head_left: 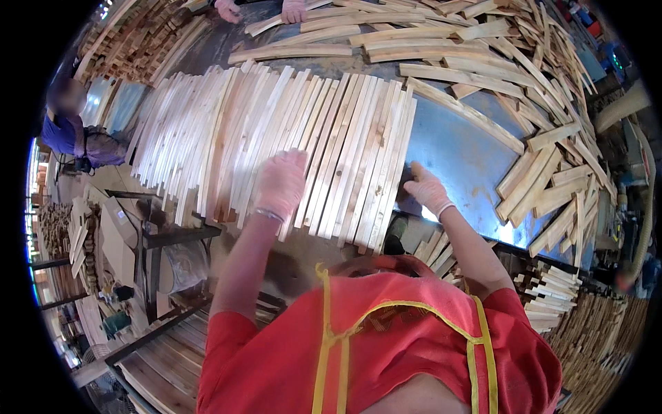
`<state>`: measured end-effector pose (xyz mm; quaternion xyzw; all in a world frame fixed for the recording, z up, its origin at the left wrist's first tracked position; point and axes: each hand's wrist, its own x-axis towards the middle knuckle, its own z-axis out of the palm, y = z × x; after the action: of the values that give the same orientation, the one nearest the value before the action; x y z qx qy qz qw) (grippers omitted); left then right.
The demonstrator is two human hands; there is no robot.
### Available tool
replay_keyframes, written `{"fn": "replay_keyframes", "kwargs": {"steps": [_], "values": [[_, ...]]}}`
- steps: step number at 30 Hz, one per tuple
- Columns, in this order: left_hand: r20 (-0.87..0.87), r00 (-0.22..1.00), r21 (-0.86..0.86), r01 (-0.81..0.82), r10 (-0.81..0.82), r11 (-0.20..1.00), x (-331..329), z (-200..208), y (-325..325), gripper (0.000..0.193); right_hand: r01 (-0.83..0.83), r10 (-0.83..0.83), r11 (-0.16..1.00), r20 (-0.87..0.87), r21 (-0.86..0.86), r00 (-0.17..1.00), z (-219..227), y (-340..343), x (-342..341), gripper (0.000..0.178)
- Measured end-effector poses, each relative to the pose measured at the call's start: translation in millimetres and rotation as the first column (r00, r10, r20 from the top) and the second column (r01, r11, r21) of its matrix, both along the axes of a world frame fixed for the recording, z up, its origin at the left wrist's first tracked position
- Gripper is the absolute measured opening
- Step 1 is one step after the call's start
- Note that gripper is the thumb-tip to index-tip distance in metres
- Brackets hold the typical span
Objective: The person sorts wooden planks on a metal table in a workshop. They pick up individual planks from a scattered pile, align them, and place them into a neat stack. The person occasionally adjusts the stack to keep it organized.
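My left hand (281,185) lies flat on top of the slats (276,138), with my fingers spread wide and holding nothing. The slats are thin, pale wood strips, lined up side by side in a long row on the blue bench (462,155). My right hand (426,190) is at the right end of the row, touching the edge of the last slat; I cannot tell if those fingers grip it. More loose sticks (538,103) lie in a messy pile on the far and right side of the bench. Another person's hands (293,10) are at the far edge.
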<state>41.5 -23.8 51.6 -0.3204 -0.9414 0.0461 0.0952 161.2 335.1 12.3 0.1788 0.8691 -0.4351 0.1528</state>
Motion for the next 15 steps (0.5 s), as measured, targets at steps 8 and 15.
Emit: {"fn": "replay_keyframes", "kwargs": {"steps": [8, 15], "values": [[0.398, 0.905, 0.275, 0.035, -0.147, 0.961, 112, 8, 136, 0.059, 0.032, -0.017, 0.682, 0.028, -0.730, 0.999, -1, 4, -42, 0.098], [0.334, 0.942, 0.328, -0.091, -0.026, 0.940, 122, -14, 132, 0.062, 0.036, 0.063, 0.850, -0.169, 0.525, 0.984, -15, 269, -115, 0.066]]}}
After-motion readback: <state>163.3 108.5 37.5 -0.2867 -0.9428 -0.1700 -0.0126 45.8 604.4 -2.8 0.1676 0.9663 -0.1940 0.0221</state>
